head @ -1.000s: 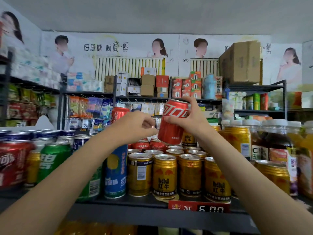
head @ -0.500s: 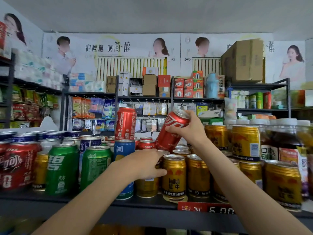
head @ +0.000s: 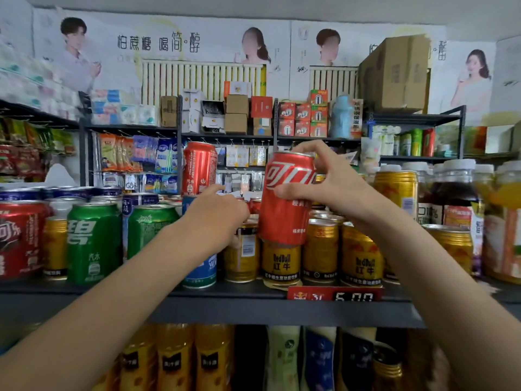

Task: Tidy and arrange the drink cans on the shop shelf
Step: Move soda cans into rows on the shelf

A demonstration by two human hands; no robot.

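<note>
Gripping red can (head: 284, 210), white script, right hand (head: 335, 190).

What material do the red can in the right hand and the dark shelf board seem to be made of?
Red can: likely thin aluminium with a glossy printed coat; a bare silver rim shows at its top. The right hand grips it. Shelf board: probably painted metal, matte dark grey with a thin flat front edge, though coated wood cannot be ruled out.
</note>
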